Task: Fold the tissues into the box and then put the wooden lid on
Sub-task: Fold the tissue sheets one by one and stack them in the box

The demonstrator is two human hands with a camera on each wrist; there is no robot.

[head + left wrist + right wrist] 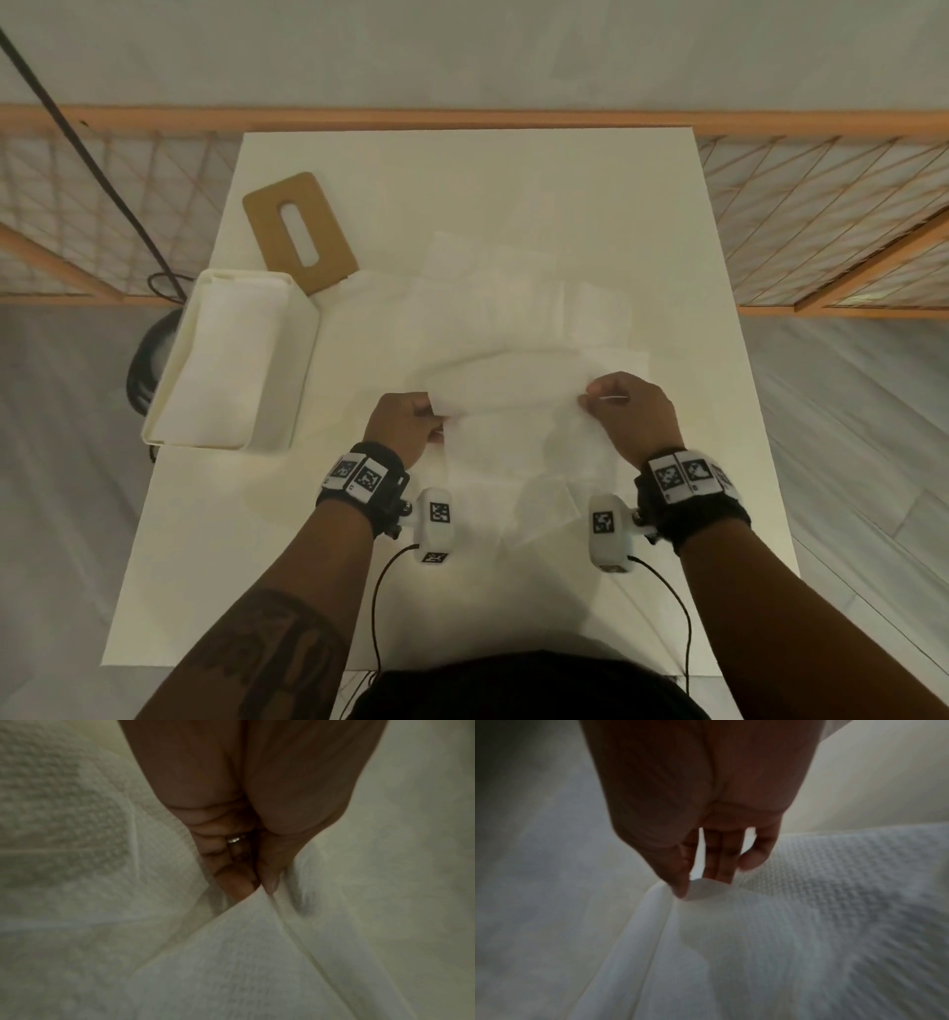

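The left hand [403, 426] and right hand [629, 411] sit level and apart, knuckles up, each pinching an end of one tissue [506, 393] between thumb and fingers and holding it just above the surface [257, 565], seemingly mid-fold. Under and beyond it more loose tissues [513, 303] lie spread, so folding seems unfinished. To the left, the box [303, 370] already holds some folded ones. The wooden lid [300, 231] lies flat behind the box, not yet fitted.
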